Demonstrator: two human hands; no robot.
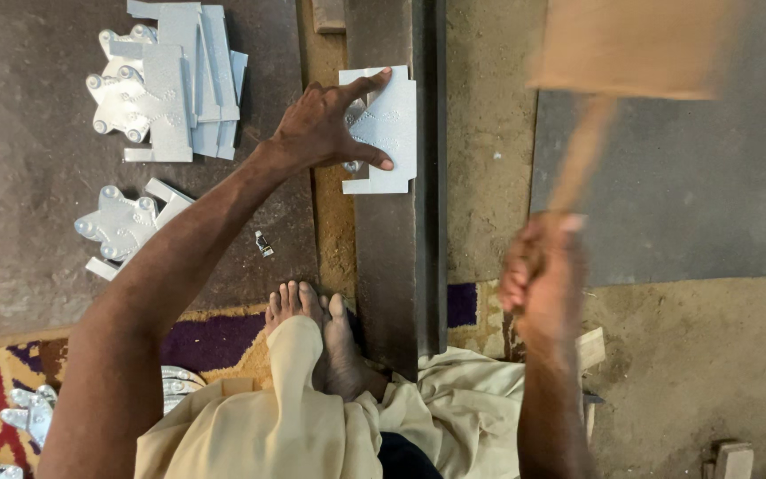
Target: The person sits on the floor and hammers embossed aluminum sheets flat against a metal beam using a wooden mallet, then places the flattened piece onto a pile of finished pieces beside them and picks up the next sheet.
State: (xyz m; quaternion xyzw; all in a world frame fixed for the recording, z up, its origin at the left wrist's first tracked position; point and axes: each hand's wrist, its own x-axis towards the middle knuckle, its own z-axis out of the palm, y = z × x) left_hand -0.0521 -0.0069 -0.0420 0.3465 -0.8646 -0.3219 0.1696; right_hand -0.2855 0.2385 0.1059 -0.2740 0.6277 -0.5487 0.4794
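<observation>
My left hand (325, 129) presses flat on a shiny embossed metal sheet piece (392, 120) that lies on a long dark steel bar (398, 266). Its fingers are spread over the sheet's left part. My right hand (538, 275) is closed around the handle of a wooden mallet (631, 49), which is raised and blurred at the upper right, apart from the sheet. My bare feet (316, 333) rest against the near end of the bar.
A stack of similar silver sheet pieces (170, 84) lies at the upper left on a dark mat, with another piece (126, 226) below it. More shiny pieces (33, 412) sit on the patterned rug at lower left. A grey slab (684, 186) lies on the right.
</observation>
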